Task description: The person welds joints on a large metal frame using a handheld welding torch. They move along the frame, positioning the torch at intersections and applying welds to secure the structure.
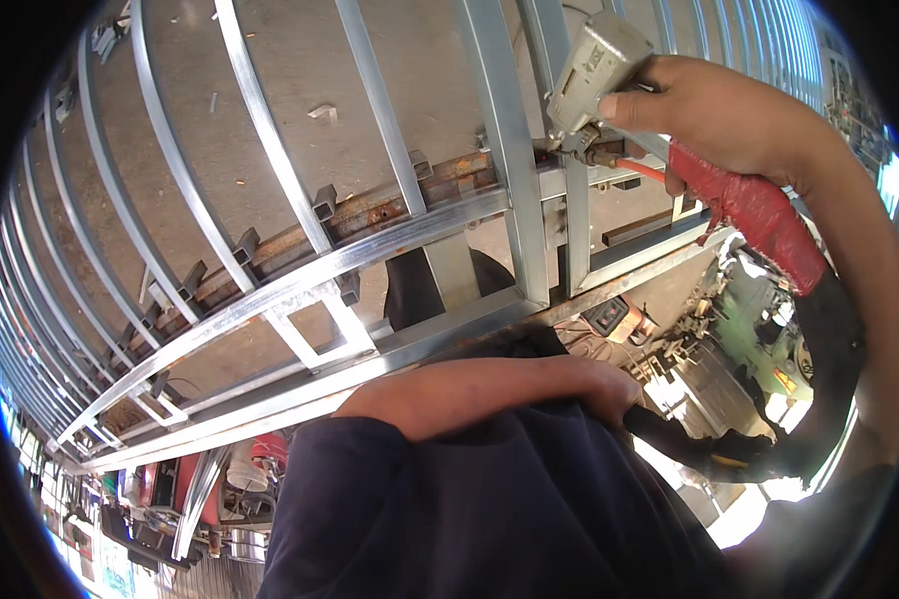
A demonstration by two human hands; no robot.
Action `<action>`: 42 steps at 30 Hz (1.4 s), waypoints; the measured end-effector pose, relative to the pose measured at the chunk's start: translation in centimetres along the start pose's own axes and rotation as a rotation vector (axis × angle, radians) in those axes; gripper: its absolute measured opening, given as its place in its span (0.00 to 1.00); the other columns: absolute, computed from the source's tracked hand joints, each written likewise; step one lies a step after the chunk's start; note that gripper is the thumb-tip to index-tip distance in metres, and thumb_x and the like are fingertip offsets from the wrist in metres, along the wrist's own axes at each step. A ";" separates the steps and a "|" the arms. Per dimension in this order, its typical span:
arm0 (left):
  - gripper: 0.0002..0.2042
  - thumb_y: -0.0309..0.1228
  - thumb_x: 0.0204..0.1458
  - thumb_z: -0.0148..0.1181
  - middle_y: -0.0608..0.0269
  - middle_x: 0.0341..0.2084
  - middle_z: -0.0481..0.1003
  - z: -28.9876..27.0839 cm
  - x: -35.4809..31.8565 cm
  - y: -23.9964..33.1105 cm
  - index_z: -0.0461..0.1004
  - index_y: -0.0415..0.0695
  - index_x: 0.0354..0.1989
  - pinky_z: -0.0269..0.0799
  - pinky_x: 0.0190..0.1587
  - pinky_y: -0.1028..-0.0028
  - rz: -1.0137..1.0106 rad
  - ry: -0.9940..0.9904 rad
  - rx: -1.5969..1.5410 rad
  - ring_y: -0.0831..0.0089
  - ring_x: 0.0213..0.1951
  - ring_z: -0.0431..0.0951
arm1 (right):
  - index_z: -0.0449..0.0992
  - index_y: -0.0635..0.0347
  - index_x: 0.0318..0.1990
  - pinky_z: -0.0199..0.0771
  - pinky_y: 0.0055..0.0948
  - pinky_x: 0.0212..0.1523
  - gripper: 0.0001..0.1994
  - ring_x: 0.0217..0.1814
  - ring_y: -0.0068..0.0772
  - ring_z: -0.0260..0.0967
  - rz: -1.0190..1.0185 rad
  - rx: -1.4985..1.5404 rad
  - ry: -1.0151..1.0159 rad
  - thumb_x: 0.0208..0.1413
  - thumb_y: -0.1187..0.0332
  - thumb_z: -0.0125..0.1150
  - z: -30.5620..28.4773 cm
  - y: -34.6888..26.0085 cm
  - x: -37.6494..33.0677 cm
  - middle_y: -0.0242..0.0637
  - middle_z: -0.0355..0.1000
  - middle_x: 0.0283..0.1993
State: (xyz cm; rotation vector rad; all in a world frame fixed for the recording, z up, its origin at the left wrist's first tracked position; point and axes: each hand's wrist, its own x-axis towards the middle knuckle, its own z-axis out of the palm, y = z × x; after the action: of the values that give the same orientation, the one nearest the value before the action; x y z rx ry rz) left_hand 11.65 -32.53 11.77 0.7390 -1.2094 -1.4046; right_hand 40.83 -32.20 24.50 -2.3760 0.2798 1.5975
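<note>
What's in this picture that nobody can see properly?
All in the head view:
Left hand: fingertips hidden by the hand itself.
Right hand: some fingertips hidden by the hand and the red-wrapped handle.
Tall metal bars: upper ends cut off by the top edge.
Green object: partly behind the black hose.

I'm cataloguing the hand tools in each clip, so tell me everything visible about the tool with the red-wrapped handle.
The tool has a boxy, pale grey head, scuffed and metallic-looking, tilted beside the upright bars; contact with them is unclear. Brass-coloured fittings and an orange tube show below it. Its handle is bound in wrinkled, glossy red wrapping with ragged edges. The right hand grips it, thumb against the head. A thick black-wrapped hose curves from the handle to the left hand.
</note>
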 end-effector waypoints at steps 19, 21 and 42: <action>0.30 0.55 0.49 0.72 0.49 0.45 0.84 -0.8 -4.0 1.2 0.83 0.42 0.51 0.76 0.54 0.60 0.105 -0.089 -0.077 0.53 0.49 0.82 | 0.74 0.67 0.62 0.68 0.36 0.64 0.26 0.58 0.44 0.75 0.198 -0.411 -0.068 0.71 0.52 0.57 1.5 -4.5 4.5 0.52 0.78 0.56; 0.30 0.55 0.49 0.72 0.49 0.45 0.84 -0.7 -4.0 1.1 0.83 0.42 0.51 0.76 0.54 0.60 0.115 -0.092 -0.072 0.53 0.49 0.82 | 0.74 0.67 0.62 0.68 0.36 0.64 0.26 0.58 0.45 0.75 0.200 -0.430 -0.074 0.71 0.52 0.56 1.7 -4.8 4.5 0.53 0.78 0.56; 0.34 0.55 0.49 0.72 0.47 0.48 0.83 -1.0 -4.6 1.3 0.80 0.36 0.55 0.76 0.55 0.60 0.123 -0.103 -0.073 0.52 0.51 0.82 | 0.78 0.68 0.48 0.74 0.36 0.40 0.23 0.33 0.35 0.72 0.091 -0.438 -0.036 0.68 0.51 0.55 2.2 -4.7 4.7 0.42 0.75 0.33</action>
State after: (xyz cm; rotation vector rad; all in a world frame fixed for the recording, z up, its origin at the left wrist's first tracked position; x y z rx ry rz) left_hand 13.97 -28.25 11.90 0.5385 -1.2554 -1.3911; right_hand 42.07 -27.12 19.88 -2.6782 0.0300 1.9046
